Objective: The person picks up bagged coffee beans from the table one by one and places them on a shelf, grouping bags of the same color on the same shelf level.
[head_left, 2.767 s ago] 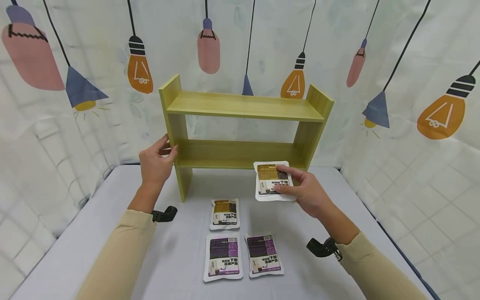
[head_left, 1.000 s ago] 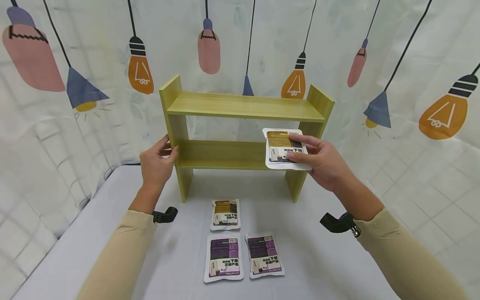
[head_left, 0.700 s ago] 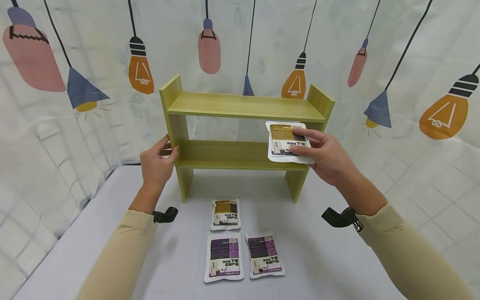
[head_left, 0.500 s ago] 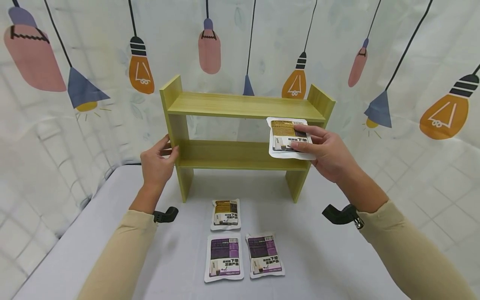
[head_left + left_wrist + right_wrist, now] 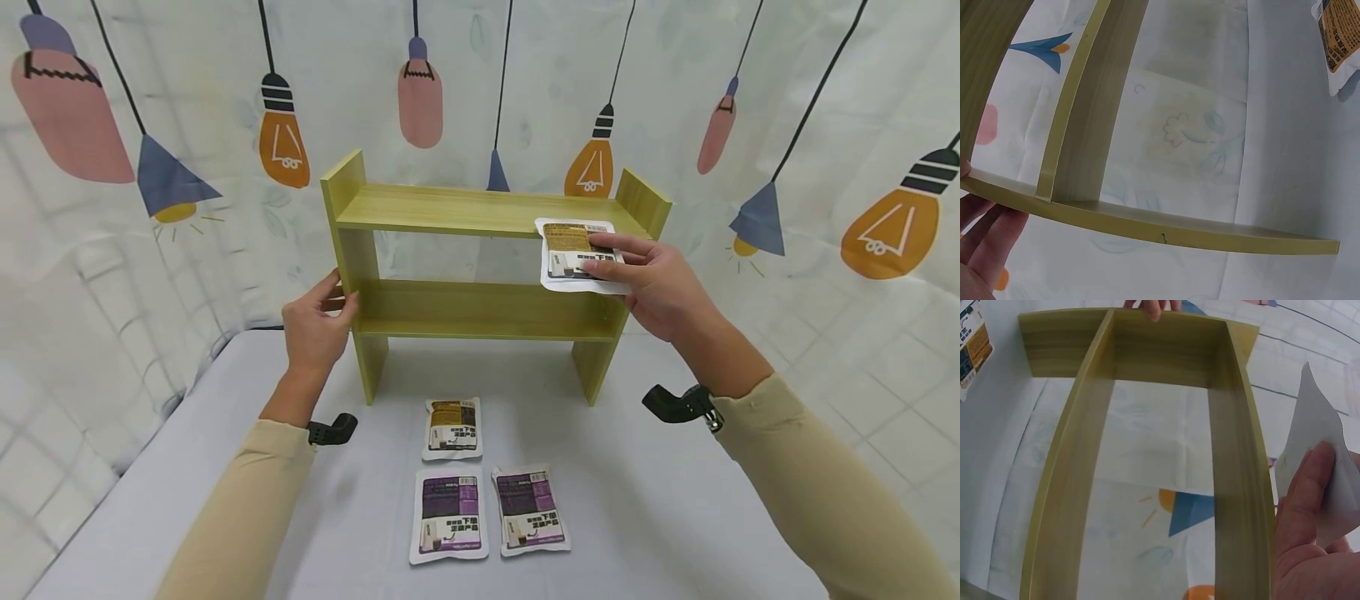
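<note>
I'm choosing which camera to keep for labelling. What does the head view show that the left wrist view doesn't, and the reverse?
Head view only: the right hand holding an orange packet at the top shelf's right end, and two purple packets on the table. Left wrist view only: the shelf's underside close up. Both: the green shelf unit, the left hand on its side panel, and the orange packet on the table.
</note>
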Available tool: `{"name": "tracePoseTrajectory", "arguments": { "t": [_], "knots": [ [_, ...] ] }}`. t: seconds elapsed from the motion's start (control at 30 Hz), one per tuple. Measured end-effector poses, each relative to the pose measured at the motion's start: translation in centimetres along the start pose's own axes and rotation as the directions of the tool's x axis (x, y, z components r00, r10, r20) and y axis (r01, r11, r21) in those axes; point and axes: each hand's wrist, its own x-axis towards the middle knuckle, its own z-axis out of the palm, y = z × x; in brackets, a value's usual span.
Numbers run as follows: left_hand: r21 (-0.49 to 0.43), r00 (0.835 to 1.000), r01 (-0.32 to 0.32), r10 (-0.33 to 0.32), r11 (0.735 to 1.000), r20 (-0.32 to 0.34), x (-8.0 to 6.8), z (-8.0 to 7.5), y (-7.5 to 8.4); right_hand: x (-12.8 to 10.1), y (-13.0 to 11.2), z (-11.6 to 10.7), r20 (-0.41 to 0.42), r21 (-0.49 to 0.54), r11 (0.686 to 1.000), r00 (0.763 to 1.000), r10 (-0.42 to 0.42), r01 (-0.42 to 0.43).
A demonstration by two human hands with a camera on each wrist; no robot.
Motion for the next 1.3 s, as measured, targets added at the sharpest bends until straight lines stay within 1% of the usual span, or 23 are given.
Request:
{"name": "tracePoseTrajectory", "arguments": {
  "t": [0.23, 0.4, 0.53, 0.77, 0.93, 1.1, 1.3],
  "knots": [
    [-0.001, 1.0, -0.004, 0.004, 1.0, 0.001, 0.0, 0.0, 0.1, 0.6, -0.4, -0.1, -0.006, 0.005, 1.0, 1.0, 0.003, -0.003],
    [-0.017, 1.0, -0.017, 0.017, 1.0, -0.009, 0.1, 0.1, 0.1, 1.0, -0.6, -0.1, 0.002, 0.008, 1.0, 1.0, -0.009, 0.009],
    [-0.027, 0.999, -0.03, 0.029, 0.999, -0.02, 0.1, 0.1, 0.0, 1.3, -0.9, -0.1, 0.026, 0.012, 0.999, 0.999, -0.03, 0.029],
    [0.006, 1.0, -0.019, 0.019, 1.0, -0.017, 0.0, 0.1, 0.0, 1.5, -1.2, -0.3, 0.056, 0.035, 0.999, 0.998, -0.035, 0.033],
    [-0.004, 1.0, -0.021, 0.021, 1.0, -0.016, 0.0, 0.2, 0.1, 1.6, -1.4, -0.4, 0.088, 0.053, 0.998, 0.995, -0.049, 0.044],
    [-0.005, 1.0, -0.02, 0.02, 1.0, -0.018, 0.0, 0.2, 0.0, 1.6, -1.5, -0.3, 0.103, 0.062, 0.997, 0.993, -0.055, 0.049],
    [-0.018, 0.999, -0.032, 0.032, 0.999, -0.02, 0.1, 0.1, 0.0, 1.7, -1.7, -0.4, 0.151, 0.046, 0.997, 0.987, -0.061, 0.055]
  ]
}}
